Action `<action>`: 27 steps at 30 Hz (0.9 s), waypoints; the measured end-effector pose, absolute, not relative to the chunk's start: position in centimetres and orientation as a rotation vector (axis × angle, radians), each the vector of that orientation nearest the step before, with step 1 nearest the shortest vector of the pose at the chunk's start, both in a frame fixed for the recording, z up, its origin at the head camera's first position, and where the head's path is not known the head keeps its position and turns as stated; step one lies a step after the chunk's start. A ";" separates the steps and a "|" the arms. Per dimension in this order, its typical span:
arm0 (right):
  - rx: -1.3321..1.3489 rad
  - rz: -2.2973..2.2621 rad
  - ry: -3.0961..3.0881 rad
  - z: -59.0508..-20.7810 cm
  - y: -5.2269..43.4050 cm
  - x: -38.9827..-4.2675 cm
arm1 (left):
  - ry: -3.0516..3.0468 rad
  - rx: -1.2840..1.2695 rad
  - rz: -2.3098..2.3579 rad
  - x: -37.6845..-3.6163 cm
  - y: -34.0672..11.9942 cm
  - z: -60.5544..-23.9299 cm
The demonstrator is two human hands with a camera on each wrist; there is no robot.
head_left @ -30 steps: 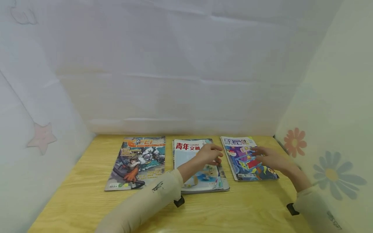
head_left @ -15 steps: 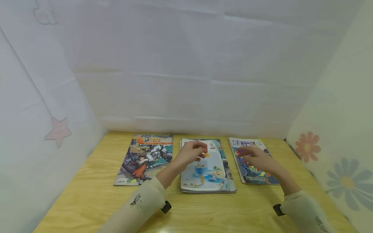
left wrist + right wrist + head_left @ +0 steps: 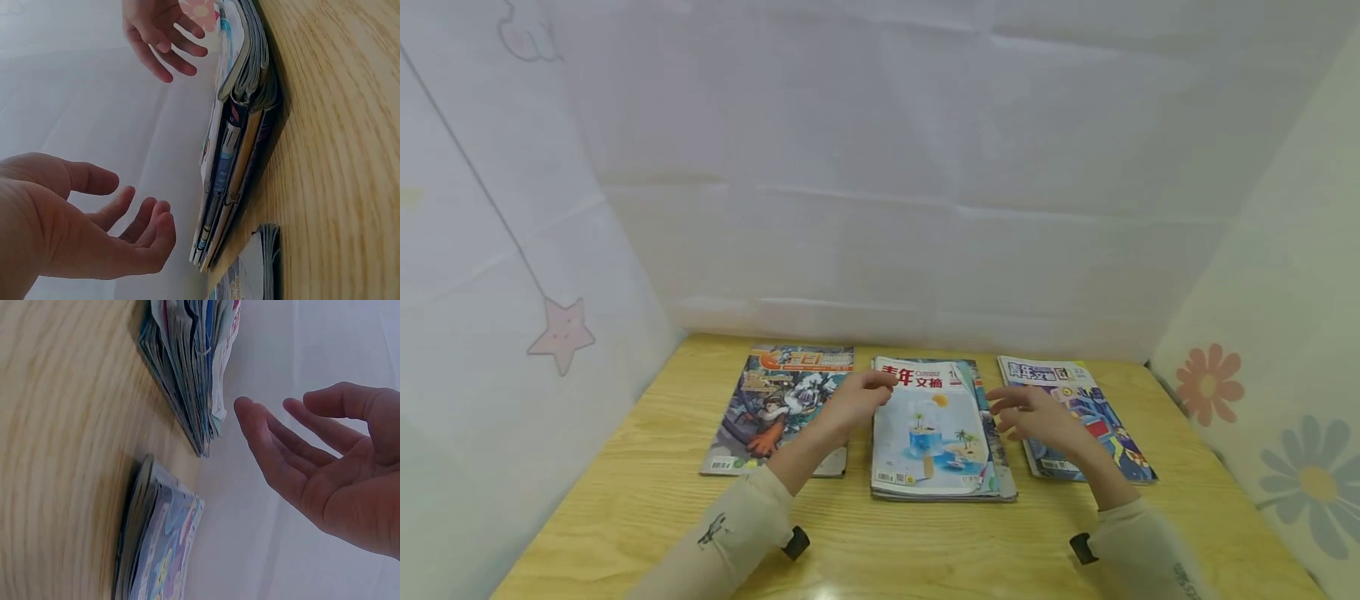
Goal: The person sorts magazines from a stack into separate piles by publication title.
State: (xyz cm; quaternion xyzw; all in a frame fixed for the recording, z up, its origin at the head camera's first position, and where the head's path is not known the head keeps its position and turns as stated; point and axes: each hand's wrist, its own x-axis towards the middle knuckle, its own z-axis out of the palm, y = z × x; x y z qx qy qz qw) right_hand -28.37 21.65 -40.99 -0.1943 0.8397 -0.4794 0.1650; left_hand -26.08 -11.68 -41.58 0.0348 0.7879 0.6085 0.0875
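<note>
Surface: I see a light wooden table [image 3: 625, 500], grain running left to right.
Left: one comic magazine [image 3: 775, 408], lying flat.
Middle: magazine stack [image 3: 936, 433], white-and-blue cover on top.
Right: second stack [image 3: 1097, 425], angled slightly, near the table's right edge.

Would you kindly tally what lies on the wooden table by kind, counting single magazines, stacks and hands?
Single magazines: 1, the cartoon-cover magazine.
Magazine stacks: 2, the middle stack and the right stack.
Hands: 2, the left hand and the right hand, both holding nothing.
Total: 5.
</note>
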 end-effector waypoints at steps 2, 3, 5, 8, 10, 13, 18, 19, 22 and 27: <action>-0.502 -1.375 2.382 -41.1 21.3 -28.4 | 2.370 0.083 1.792 -26.1 -12.0 -41.7; -0.468 -1.377 2.374 -41.1 21.0 -28.3 | 2.378 0.069 1.785 -26.1 -12.1 -41.7; -0.405 -1.375 2.355 -41.1 20.6 -28.2 | 2.382 0.034 1.781 -26.0 -12.5 -41.9; -0.331 -1.354 2.332 -41.3 20.2 -28.1 | 2.373 0.001 1.778 -26.0 -12.9 -42.2; -0.294 -1.330 2.332 -41.4 20.1 -28.0 | 2.344 -0.004 1.796 -26.0 -13.1 -42.4; -0.242 -1.315 2.343 -41.7 20.1 -28.0 | 2.270 -0.010 1.835 -26.1 -13.3 -42.6; -0.212 -1.346 2.306 -42.1 20.1 -28.1 | 2.232 -0.021 1.801 -26.3 -13.5 -42.7; -0.210 -1.358 2.290 -42.2 20.0 -28.1 | 2.238 -0.022 1.779 -26.4 -13.5 -42.8; -0.220 -1.383 2.251 -42.4 19.9 -28.0 | 2.267 -0.026 1.715 -26.4 -13.6 -43.0; -0.220 -1.406 2.231 -42.7 19.9 -27.8 | 2.281 -0.018 1.715 -26.4 -13.6 -43.3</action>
